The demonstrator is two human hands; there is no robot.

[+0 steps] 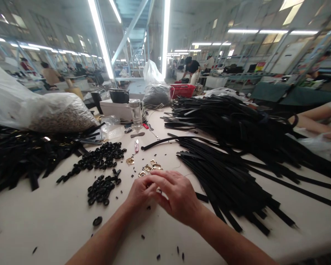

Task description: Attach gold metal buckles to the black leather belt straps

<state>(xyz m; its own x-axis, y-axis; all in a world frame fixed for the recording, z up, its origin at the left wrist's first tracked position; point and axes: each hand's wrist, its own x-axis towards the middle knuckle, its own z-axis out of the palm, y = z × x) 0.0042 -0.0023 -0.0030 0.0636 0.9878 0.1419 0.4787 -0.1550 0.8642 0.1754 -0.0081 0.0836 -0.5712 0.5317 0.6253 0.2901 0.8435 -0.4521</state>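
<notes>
My left hand [140,191] and my right hand [180,195] meet above the white table, fingers bent together. The right fingers lie over the left ones. A sliver of something small and dark shows between them, too hidden to name. Just beyond the fingertips lie several gold-coloured metal buckles [148,168], with another little group of gold pieces [130,160] to their left. Black strips like belt straps [226,180] are heaped right of my right hand. Left of my left hand sit small black rings or loops [101,189] in a pile, with a larger pile [99,156] behind.
A single black strap [176,139] curves across the middle. Behind stand a glass jar [136,113], a dark cup [119,96] on a white box, a red basket [183,90] and a filled plastic bag [62,112]. At right, another person's arm [312,123] reaches over the table.
</notes>
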